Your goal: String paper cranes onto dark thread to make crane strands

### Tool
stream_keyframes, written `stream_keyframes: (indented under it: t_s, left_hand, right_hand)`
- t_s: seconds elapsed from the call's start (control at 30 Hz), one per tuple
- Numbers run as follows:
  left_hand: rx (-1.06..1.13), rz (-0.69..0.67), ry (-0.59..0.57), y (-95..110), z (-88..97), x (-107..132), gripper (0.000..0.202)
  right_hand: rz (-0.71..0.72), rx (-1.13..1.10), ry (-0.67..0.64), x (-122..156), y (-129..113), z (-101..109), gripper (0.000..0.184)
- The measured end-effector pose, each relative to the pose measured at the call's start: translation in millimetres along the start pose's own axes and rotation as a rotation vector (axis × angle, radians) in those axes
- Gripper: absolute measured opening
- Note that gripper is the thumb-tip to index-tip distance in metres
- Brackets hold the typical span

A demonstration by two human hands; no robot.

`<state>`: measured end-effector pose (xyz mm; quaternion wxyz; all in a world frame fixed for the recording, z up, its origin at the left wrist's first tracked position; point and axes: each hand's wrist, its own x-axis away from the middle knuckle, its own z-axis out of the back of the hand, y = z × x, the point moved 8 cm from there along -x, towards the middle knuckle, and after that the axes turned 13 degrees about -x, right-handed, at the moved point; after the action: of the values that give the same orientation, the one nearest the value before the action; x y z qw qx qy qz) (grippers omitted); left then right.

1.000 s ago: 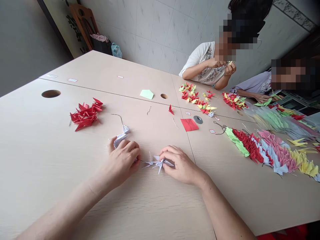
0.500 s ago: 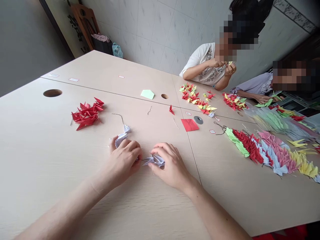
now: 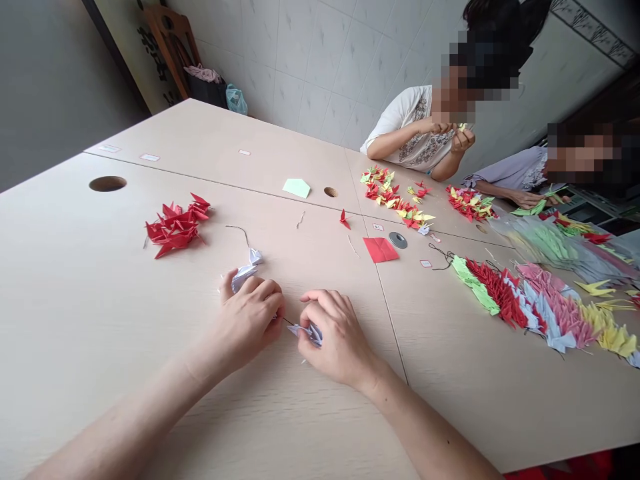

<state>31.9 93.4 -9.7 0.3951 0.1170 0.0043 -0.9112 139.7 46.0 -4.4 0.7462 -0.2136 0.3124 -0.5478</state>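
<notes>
Pale lavender-white paper cranes [image 3: 243, 275] are threaded on a dark string whose loose end curls away beyond them on the table. My left hand [image 3: 253, 310] is closed over part of this strand, with its thumb and fingertips pinching near the string [image 3: 289, 322]. Just to the right, my right hand [image 3: 343, 333] curls around more pale folded cranes [image 3: 313, 335], which partly show between thumb and fingers. A short stretch of string runs between the two hands. Both hands rest low over the table, and their palms hide some of the cranes.
Red paper cranes [image 3: 177, 227] lie in a heap at left. A single red crane [image 3: 345, 219], a red paper sheet [image 3: 380, 249] and a silver ring [image 3: 398, 240] lie ahead. Multicoloured crane strands [image 3: 505, 293] cover the right side. Two people sit across, handling folded paper.
My right hand has tightened around its pale cranes and moved slightly, and the cranes have shifted a little down and left. My left hand stays nearly in place.
</notes>
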Motion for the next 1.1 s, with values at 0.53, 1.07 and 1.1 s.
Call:
stream_keyframes:
  t_s: [0.53,1.07,1.1]
  left_hand:
    - [-0.01,0.026,-0.019,-2,1.9,-1,0.013]
    - [0.165,-0.152,-0.123,22,-1.5,4,0.013]
    - [0.168,-0.161,-0.123,23,-1.6,4,0.015]
  right_hand:
    - [-0.149,-0.139,-0.225,12,23,32,0.035]
    - [-0.095,-0.101,-0.258,10,29,31,0.015]
    - [-0.092,-0.106,-0.254,10,30,33,0.018]
